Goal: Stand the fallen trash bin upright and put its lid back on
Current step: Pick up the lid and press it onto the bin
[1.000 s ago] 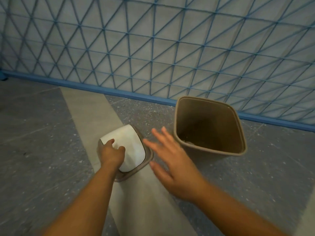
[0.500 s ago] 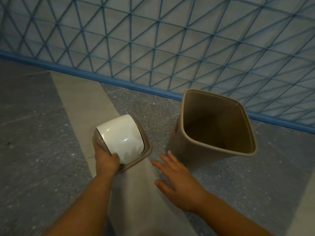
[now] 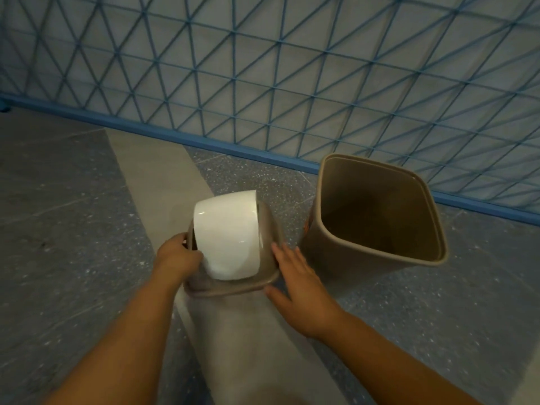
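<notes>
The brown trash bin (image 3: 318,244) stands upright on the floor at the right, its mouth open and its inside dark. To its left, lifted off the floor, is the lid (image 3: 228,235): a brown frame with a white swing flap. My left hand (image 3: 178,258) grips the lid's left edge. On the lid's right edge rests my right hand (image 3: 295,273), fingers spread against the frame. The lid is apart from the bin, a short gap between them.
A blue lattice fence (image 3: 263,68) with a blue base rail runs along the back, just behind the bin. The floor is dark speckled stone with a pale diagonal strip (image 3: 152,176) under the lid and my arms.
The lid has come up off the floor and turned in my left hand. My right hand has moved in from the open floor onto the lid's right edge. The bin stays upright.
</notes>
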